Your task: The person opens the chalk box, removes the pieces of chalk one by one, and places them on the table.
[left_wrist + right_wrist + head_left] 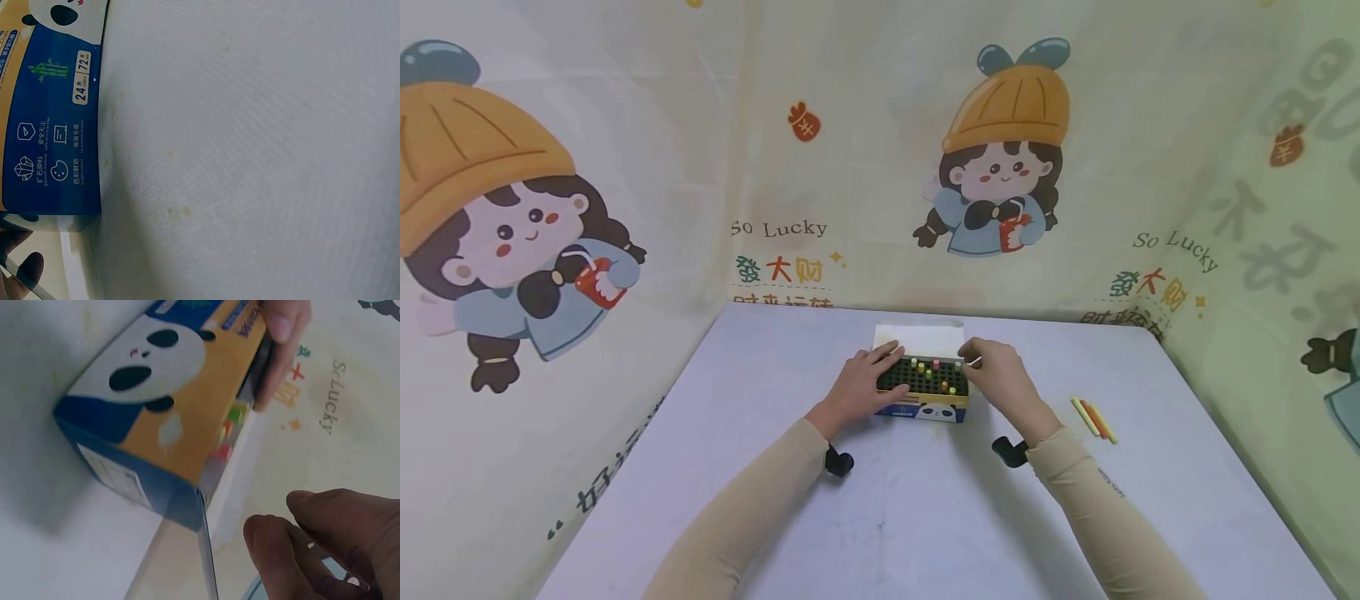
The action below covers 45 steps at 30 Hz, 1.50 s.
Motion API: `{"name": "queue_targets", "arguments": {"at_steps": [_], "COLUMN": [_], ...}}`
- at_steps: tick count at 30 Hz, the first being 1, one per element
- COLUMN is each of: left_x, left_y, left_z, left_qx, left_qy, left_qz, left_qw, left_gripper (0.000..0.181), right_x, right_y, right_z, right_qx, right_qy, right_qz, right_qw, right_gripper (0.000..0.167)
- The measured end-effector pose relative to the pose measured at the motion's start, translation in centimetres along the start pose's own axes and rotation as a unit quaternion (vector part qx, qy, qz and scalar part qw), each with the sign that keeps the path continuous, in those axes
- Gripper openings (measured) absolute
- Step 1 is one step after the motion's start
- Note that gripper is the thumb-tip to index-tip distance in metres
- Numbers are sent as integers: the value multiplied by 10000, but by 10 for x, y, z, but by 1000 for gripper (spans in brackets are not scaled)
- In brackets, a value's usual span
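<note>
The head view looks forward and down from high on the near side of the box (913, 408), well apart, toward the backdrop (880, 183) beyond it. The left wrist view, rolled sideways, faces the box's front close up. The right wrist view, also tilted, looks from near its right end. All share the panda print (172, 359).

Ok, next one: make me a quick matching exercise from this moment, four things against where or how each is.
1. Left hand
2. Loose chalk sticks
3. Holed insert
4. Box lid

A. black, with upright chalk pieces in it
B. open at the far side of the chalk box, pale inner face showing
C. on the table, to the right of the box
D. resting on the box's left part

Pairs: 1-D, 2-C, 3-A, 4-B
</note>
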<state>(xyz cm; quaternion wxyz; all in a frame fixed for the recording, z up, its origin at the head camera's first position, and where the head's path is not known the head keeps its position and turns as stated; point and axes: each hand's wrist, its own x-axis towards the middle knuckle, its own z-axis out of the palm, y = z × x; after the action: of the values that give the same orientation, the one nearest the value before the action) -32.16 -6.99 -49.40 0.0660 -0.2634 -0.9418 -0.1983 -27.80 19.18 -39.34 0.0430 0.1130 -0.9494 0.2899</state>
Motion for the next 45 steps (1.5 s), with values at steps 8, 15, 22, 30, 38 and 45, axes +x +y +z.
{"name": "queue_targets", "arguments": {"at_steps": [8,15,22,30,38,45], "left_x": [-3,-3,-3,-1,-1,-1], "left_y": [0,1,-1,0,1,3], "left_z": [2,0,-1,0,0,-2], "left_qx": [-87,-62,-18,13,-13,-55], "left_qy": [38,38,-28,14,-35,13], "left_qz": [27,-22,-22,102,66,30], "left_qw": [10000,10000,10000,9999,10000,10000], "left_gripper": [75,76,76,77,76,75], "right_x": [-1,-2,-1,7,7,5], "right_y": [-6,-11,-15,-22,-21,-17], "right_z": [23,24,23,23,23,24], "right_qx": [-294,-552,-577,-1230,-1426,-1257], "right_qy": [-544,-815,-1066,-1357,-1485,-1382], "right_qz": [85,75,152,392,171,-77], "right_qw": [9980,9951,9925,9823,9784,9824], "right_gripper": [15,8,6,12,14,15]}}
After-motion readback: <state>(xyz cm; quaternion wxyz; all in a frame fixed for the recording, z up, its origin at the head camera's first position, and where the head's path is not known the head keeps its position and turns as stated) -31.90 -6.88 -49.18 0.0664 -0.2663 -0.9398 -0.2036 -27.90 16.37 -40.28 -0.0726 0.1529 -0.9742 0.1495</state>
